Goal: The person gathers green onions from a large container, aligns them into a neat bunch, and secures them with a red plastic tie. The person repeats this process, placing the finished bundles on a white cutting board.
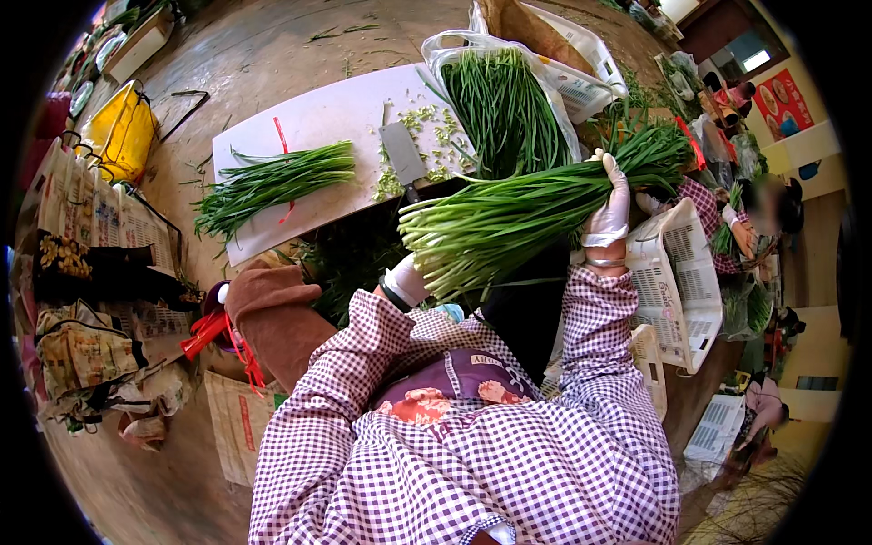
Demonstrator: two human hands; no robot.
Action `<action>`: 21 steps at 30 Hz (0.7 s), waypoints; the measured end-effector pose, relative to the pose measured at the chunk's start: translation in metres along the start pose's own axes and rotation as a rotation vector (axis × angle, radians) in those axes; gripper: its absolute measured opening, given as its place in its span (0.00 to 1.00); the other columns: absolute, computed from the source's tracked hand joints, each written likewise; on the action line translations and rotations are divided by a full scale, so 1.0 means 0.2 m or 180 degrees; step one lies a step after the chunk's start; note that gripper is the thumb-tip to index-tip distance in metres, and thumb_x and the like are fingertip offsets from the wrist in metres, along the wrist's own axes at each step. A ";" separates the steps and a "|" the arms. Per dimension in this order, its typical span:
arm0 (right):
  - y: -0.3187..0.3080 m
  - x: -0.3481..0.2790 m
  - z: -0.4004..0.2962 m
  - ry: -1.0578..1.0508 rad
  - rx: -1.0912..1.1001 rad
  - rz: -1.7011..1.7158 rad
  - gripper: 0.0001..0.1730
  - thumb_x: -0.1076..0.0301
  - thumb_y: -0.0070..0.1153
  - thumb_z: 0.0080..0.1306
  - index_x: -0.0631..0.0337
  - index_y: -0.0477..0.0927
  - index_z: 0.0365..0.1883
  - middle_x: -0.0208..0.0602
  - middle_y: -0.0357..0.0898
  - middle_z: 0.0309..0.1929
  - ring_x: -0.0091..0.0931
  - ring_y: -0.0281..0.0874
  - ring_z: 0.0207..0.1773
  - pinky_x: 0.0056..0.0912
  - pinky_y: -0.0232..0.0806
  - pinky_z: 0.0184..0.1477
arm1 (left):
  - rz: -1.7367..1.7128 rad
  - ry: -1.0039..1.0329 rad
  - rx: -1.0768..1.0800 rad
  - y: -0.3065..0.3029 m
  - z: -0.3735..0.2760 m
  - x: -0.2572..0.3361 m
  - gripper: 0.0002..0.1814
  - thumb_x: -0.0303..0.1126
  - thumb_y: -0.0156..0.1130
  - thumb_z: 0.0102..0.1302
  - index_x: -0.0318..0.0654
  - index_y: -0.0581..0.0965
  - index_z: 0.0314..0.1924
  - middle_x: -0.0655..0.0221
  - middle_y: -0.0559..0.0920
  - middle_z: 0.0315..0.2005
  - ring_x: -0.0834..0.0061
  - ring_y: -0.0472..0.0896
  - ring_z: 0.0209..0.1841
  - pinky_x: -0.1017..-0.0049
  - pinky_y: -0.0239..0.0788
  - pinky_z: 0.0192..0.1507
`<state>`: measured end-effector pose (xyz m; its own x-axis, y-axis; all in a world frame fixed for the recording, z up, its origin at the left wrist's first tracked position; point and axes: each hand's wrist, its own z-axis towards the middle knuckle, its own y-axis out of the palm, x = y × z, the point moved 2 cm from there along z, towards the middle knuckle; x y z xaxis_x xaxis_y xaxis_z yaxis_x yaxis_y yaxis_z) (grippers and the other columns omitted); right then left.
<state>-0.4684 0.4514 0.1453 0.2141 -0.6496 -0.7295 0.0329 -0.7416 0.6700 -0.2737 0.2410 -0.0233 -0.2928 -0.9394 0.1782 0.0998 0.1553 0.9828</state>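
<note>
A loose, thick bundle of garlic chives [518,218] lies across in front of me, pale cut ends to the left and green leaves to the right. My right hand [613,201], in a white glove, grips it around the leafy part. My left hand [407,281], also gloved, is at the underside of the pale ends; its fingers are hidden behind the stems. Beyond the bundle, a cleaver [403,155] rests on a white board [306,116], among chopped stem ends [436,129]. A second chive bundle [286,178] lies on the board's left, across a red tie [280,133].
Upright chives fill a clear plastic bag [455,42] past the board's right end. White plastic crates [681,286] stand at my right, near a seated co-worker [736,225]. Red ties [211,334] hang by my left knee. A yellow bag [121,129] sits on the floor, far left.
</note>
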 end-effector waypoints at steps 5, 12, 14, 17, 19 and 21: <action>-0.04 -0.04 0.00 -0.0018 0.0051 -0.0167 0.09 0.68 0.56 0.64 0.62 0.78 0.40 0.32 0.79 0.33 0.24 0.76 0.34 0.27 0.70 0.41 | 0.0805 0.0211 0.0031 0.09 -0.01 0.02 0.28 0.38 0.62 0.61 0.38 0.68 0.60 0.64 0.75 0.54 0.71 0.75 0.53 0.68 0.68 0.56; -0.02 -0.08 -0.01 -0.0006 -0.0165 0.0074 0.10 0.67 0.55 0.65 0.61 0.75 0.42 0.33 0.78 0.31 0.26 0.76 0.33 0.30 0.71 0.41 | 0.1157 -0.0173 0.0518 0.03 -0.13 0.14 0.34 0.36 0.65 0.57 0.31 0.66 0.61 0.61 0.73 0.56 0.68 0.76 0.52 0.71 0.68 0.52; 0.00 -0.07 -0.02 -0.0012 -0.0171 0.0007 0.10 0.67 0.55 0.65 0.61 0.75 0.42 0.32 0.78 0.31 0.26 0.76 0.33 0.30 0.71 0.41 | 0.1259 -0.0154 0.0439 0.04 -0.13 0.13 0.35 0.38 0.65 0.58 0.31 0.65 0.62 0.61 0.73 0.57 0.71 0.76 0.50 0.76 0.68 0.46; 0.03 -0.07 -0.03 -0.0109 -0.0126 -0.0143 0.10 0.68 0.55 0.64 0.62 0.75 0.43 0.32 0.78 0.31 0.25 0.76 0.33 0.29 0.72 0.41 | 0.1136 -0.0130 -0.0076 0.00 -0.11 0.12 0.37 0.40 0.66 0.57 0.32 0.64 0.63 0.62 0.73 0.57 0.75 0.75 0.48 0.78 0.67 0.43; 0.03 -0.08 -0.03 -0.0169 -0.0104 -0.0133 0.10 0.68 0.55 0.64 0.62 0.76 0.42 0.31 0.78 0.30 0.25 0.76 0.33 0.29 0.72 0.41 | 0.1247 -0.0234 -0.0107 0.00 -0.12 0.13 0.37 0.45 0.64 0.59 0.33 0.64 0.63 0.67 0.74 0.55 0.81 0.74 0.47 0.80 0.67 0.42; 0.02 -0.08 -0.02 -0.0207 -0.0082 -0.0155 0.10 0.68 0.55 0.64 0.62 0.76 0.42 0.31 0.78 0.30 0.25 0.76 0.33 0.29 0.72 0.41 | 0.1410 -0.0241 0.0211 0.01 -0.13 0.14 0.37 0.48 0.62 0.60 0.34 0.65 0.63 0.70 0.75 0.53 0.84 0.74 0.45 0.81 0.67 0.41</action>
<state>-0.4671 0.4597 0.1612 0.1477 -0.6231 -0.7681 0.0670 -0.7685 0.6363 -0.2572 0.2081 -0.0173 -0.3047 -0.7533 0.5829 0.1707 0.5589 0.8115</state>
